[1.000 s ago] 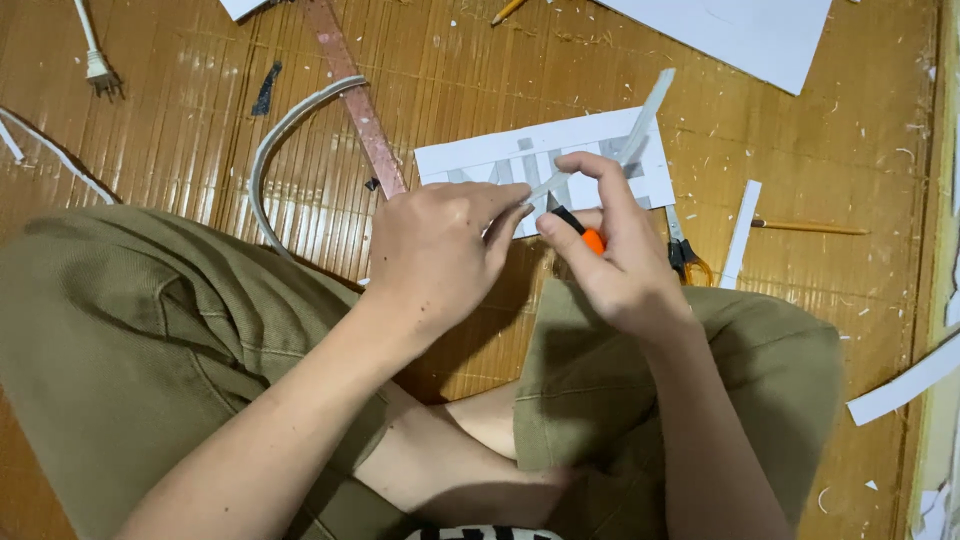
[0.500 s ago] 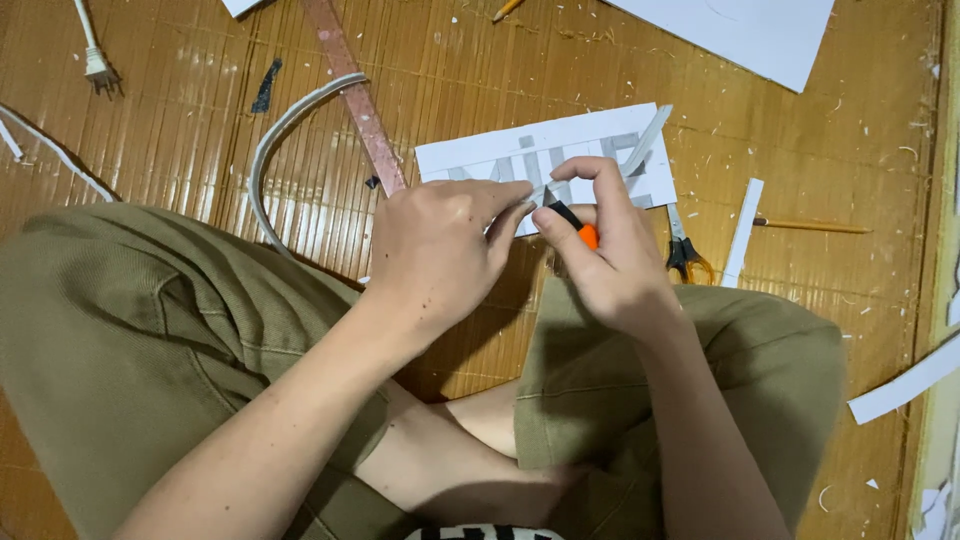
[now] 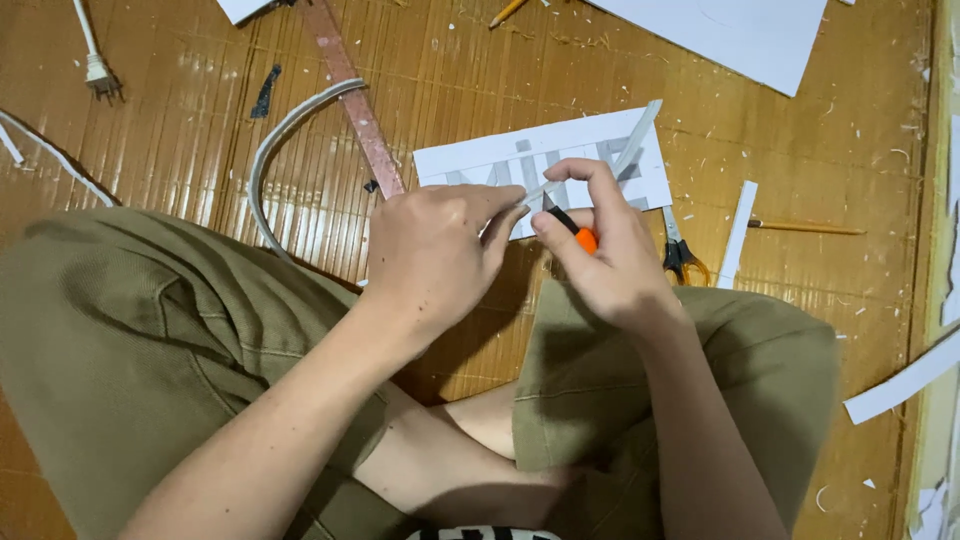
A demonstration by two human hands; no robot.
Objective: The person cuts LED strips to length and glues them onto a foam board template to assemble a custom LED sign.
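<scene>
Fingers of left hand pinch thin white strip taut; right hand grips orange-handled knife, trimming above white cut-out sheet.

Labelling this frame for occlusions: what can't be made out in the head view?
- Cutter: only an orange and black bit shows; the right hand covers the rest, so its grip is unclear.
- Foam strip: its near end is hidden under the left hand.
- White sheet: cut-out shapes partly covered by both hands.
- Scissors: handles partly behind the right hand.
- Cord with plug: cut off by the top edge.
</scene>
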